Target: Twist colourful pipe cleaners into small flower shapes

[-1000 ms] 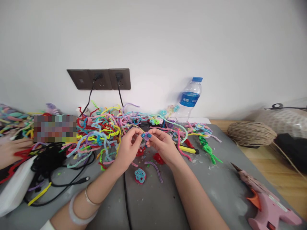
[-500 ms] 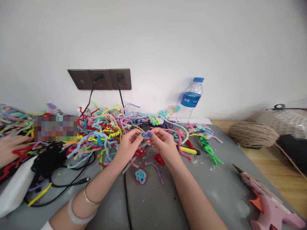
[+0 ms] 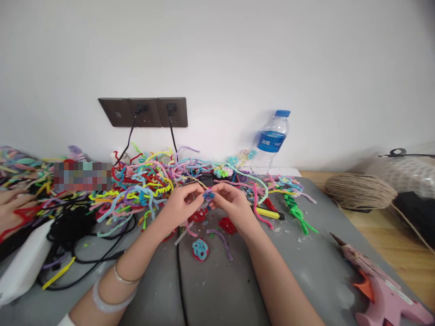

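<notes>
Between the fingertips of both hands is a small purple pipe-cleaner piece (image 3: pixel 208 196), partly hidden by the fingers. My left hand (image 3: pixel 186 203) pinches it from the left, and my right hand (image 3: pixel 231 204) pinches it from the right. Just below them on the grey table lie red pipe-cleaner pieces (image 3: pixel 227 225). A blue and red pipe-cleaner flower (image 3: pixel 200 249) rests nearer to me, beside a loose purple pipe cleaner (image 3: pixel 222 243). The yellow-handled cutter (image 3: pixel 268 213) is right of my right hand.
Tangled colourful pipe cleaners (image 3: pixel 142 181) spread along the wall. A leaning water bottle (image 3: pixel 271 142) stands behind. At the right lie a pink glue gun (image 3: pixel 380 290) and a twine ball (image 3: pixel 360 192). Another person's hand (image 3: pixel 15 213) holds red pipe cleaner at far left, near black cables (image 3: pixel 98 262).
My fingertips have shifted slightly around the purple piece, covering more of it. At far left, the other person's hand has moved a little.
</notes>
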Available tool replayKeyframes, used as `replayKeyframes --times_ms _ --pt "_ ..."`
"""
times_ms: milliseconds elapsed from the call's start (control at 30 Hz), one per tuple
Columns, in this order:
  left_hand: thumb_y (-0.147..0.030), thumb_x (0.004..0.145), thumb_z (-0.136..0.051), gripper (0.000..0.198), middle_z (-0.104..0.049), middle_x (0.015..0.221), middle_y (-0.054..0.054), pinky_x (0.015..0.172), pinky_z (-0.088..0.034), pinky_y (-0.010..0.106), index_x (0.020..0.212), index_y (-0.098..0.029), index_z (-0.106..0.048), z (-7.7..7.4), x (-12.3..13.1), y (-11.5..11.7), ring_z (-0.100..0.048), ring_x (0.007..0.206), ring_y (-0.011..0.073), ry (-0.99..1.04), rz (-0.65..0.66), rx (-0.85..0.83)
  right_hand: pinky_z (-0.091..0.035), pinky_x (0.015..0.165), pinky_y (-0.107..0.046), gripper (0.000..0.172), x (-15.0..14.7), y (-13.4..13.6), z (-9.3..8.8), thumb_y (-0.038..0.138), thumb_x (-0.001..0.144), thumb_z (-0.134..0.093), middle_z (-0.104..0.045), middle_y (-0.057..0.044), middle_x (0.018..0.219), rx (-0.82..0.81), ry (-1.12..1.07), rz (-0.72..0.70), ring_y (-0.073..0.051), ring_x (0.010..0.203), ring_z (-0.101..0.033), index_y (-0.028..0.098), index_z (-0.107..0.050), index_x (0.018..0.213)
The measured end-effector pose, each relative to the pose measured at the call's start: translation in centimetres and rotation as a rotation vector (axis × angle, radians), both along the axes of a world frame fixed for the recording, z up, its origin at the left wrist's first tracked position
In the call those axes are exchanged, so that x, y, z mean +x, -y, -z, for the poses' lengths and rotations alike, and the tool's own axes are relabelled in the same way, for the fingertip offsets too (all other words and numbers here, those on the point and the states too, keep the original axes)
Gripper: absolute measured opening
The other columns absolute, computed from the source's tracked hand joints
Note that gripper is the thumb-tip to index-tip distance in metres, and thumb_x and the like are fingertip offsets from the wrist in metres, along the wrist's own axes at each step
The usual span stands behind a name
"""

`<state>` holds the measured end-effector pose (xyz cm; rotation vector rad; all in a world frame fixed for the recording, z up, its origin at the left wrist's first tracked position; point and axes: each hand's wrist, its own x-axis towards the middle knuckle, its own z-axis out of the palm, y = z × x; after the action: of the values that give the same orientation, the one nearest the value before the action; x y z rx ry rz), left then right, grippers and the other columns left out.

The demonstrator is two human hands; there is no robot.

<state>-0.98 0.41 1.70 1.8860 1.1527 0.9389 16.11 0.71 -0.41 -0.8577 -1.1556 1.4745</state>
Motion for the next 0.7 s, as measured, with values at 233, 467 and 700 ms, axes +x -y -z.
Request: replayKeyframes --times_ms 233,467,700 --pt "-0.025 0.088 -0.048 0.017 -0.054 0.069 -0.001 0.059 -0.037 0.023 0.075 -0.019 -0.056 -0.4 0.8 0.6 -0.049 0.063 0.0135 0.025 -0.088 0.075 -0.054 0.06 -0.027 0.031 -0.4 0.3 -0.1 0.044 0.067 -0.081 -0.064 0.001 0.066 -0.04 -0.039 -0.004 -0.012 0.057 -0.06 0.019 -0.065 0.075" --pt "-0.029 0.091 -0.048 0.019 -0.052 0.071 -0.002 0.058 -0.039 0.022 0.075 -0.019 -0.053 0.7 1.8 0.9 -0.048 0.063 0.0123 0.208 -0.141 0.009 -0.053 0.06 -0.027 0.031 -0.7 0.3 0.1 0.043 0.067 -0.082 -0.065 0.001 0.066 -0.054 -0.082 0.022 -0.012 0.057 -0.06 0.019 -0.064 0.074" --pt "-0.032 0.091 -0.05 0.021 -0.054 0.072 -0.001 0.059 -0.041 0.022 0.077 -0.018 -0.057 1.4 1.8 0.5 -0.051 0.065 0.0127 0.24 -0.136 -0.071 -0.053 0.059 -0.028 0.033 -0.6 0.1 0.6 0.045 0.067 -0.081 -0.065 0.001 0.066 -0.045 -0.054 0.022 -0.014 0.058 -0.061 0.02 -0.062 0.073"
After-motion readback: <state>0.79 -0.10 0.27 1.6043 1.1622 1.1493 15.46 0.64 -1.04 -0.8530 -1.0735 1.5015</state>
